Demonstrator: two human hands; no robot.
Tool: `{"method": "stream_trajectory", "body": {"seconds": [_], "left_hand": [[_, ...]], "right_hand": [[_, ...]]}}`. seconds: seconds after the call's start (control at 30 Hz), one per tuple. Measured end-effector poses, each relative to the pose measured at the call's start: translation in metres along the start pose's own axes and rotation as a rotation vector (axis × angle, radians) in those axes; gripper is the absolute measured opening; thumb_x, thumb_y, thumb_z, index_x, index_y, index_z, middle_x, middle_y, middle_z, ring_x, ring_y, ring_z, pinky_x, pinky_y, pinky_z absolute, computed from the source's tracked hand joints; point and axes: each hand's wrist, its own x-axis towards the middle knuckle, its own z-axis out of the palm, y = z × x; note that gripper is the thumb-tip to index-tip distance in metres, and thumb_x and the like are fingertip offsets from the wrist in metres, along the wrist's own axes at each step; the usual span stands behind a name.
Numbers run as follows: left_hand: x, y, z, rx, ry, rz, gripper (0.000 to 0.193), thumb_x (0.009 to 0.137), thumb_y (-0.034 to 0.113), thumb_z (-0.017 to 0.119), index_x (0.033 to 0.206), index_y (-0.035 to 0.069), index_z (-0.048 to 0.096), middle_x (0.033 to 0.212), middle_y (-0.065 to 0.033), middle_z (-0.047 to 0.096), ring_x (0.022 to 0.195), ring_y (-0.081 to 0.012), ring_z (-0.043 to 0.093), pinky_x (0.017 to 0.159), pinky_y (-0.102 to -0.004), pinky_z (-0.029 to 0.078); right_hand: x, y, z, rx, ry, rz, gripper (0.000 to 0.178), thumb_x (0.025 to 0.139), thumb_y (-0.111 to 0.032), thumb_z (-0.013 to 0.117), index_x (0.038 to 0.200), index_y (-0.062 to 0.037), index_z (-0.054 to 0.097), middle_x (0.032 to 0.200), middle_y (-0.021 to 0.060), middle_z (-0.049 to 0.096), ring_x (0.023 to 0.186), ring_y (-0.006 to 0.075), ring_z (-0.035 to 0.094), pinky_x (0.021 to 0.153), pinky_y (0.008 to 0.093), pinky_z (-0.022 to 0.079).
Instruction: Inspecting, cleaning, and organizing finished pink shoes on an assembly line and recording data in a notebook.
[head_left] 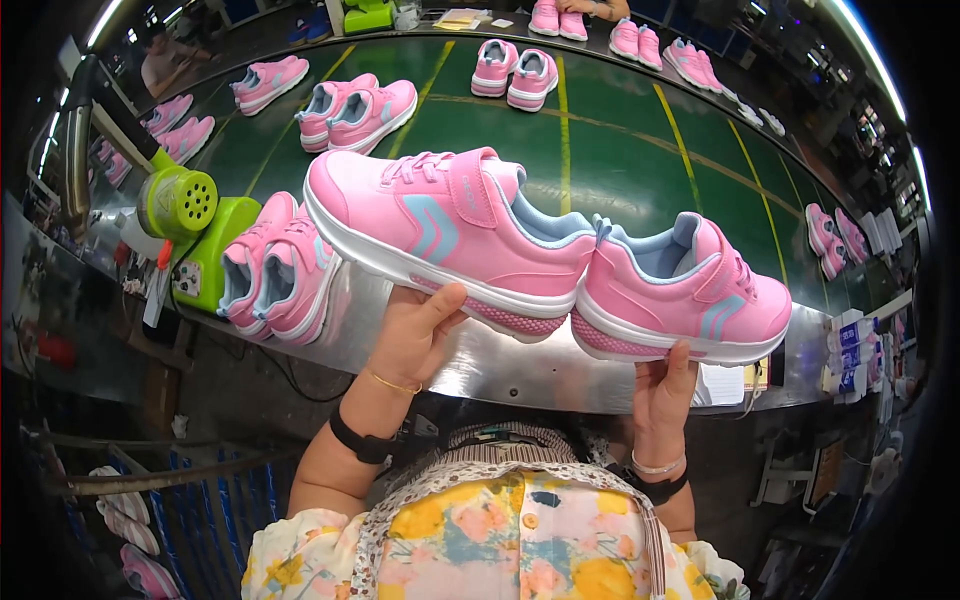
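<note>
Head view: left hand (415, 338) and right hand (664, 395), fingers part-closed, each clasp a pink shoe (350, 208) underneath, where a slackening thumb could drop it.

Shoe factory (sneakers (380, 115) along conveyor (632, 168))

A yellow floral shirt (440, 530) with lacy trim (375, 535) is worn with black wristbands (360, 441) and a gold bracelet (393, 384).

Green belt (620, 180), yellow lines (565, 130) across; pairs of pink shoes (375, 115) spaced along it. Metal ledge (500, 375) at near side: lime machine (228, 225), pink pair (295, 270) just beside.
</note>
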Motion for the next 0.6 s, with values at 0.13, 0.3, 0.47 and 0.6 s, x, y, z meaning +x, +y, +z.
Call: {"method": "stream_trajectory", "body": {"seconds": [0.13,0.3,0.47,0.6], "left_hand": [[-0.0007,-0.0049,-0.0029,0.034,-0.007,0.068,0.035,0.083,0.004,0.063,0.114,0.005,0.048,0.103,-0.0062,0.060,0.092,-0.0160,0.062,0.077,-0.0282,0.054],[0.0002,-0.0075,-0.0080,0.130,-0.058,0.089,0.043,0.086,0.015,0.063,0.123,0.005,0.044,0.110,-0.0065,0.058,0.098,-0.0199,0.061,0.084,-0.0354,0.053],[0.0004,-0.0084,-0.0103,0.129,-0.039,0.101,0.044,0.085,0.016,0.064,0.123,0.006,0.044,0.111,-0.0061,0.058,0.098,-0.0194,0.060,0.083,-0.0347,0.053],[-0.0006,-0.0066,-0.0087,0.139,-0.039,0.118,0.045,0.085,0.017,0.065,0.123,0.005,0.044,0.113,-0.0064,0.057,0.099,-0.0194,0.060,0.083,-0.0348,0.052]], "right_hand": [[-0.0002,0.0030,0.0020,-0.035,0.045,0.002,0.054,0.085,-0.029,0.064,0.131,-0.0128,0.040,0.124,0.0025,0.051,0.111,0.0184,0.053,0.093,0.0363,0.048],[0.0015,0.0033,0.0027,-0.032,-0.029,-0.025,0.053,0.085,-0.028,0.064,0.131,-0.0143,0.039,0.123,0.0014,0.051,0.110,0.0173,0.054,0.092,0.0347,0.049],[0.0025,0.0050,0.0025,-0.037,-0.044,-0.022,0.053,0.086,-0.027,0.062,0.132,-0.0137,0.038,0.124,0.0022,0.050,0.110,0.0177,0.053,0.091,0.0349,0.049],[0.0021,0.0061,0.0021,-0.033,-0.051,-0.018,0.055,0.086,-0.028,0.063,0.132,-0.0130,0.037,0.126,0.0025,0.049,0.111,0.0181,0.053,0.091,0.0347,0.049]]}}
